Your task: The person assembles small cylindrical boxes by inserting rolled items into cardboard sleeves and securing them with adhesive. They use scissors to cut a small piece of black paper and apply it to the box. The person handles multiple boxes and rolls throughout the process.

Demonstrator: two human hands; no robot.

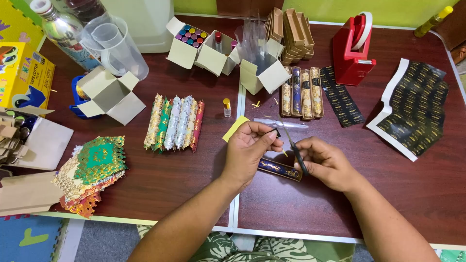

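Above the dark wooden table, the left hand pinches a small, light black strip — flimsy, best held by its edge — while the right hand grips black-handled scissors, fingers closed.

both hands, left hand and right hand, pinched together.

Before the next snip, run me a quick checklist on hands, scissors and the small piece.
1. Left hand pinches a small dark piece: ok.
2. Right hand grips the scissors: ok.
3. Blades on the piece: cannot tell.
4. Fingertips away from the blades: cannot tell.
5. Dark blue patterned box lies on the table beneath the hands: ok.
6. Small vial upright, apart from the hands: ok.
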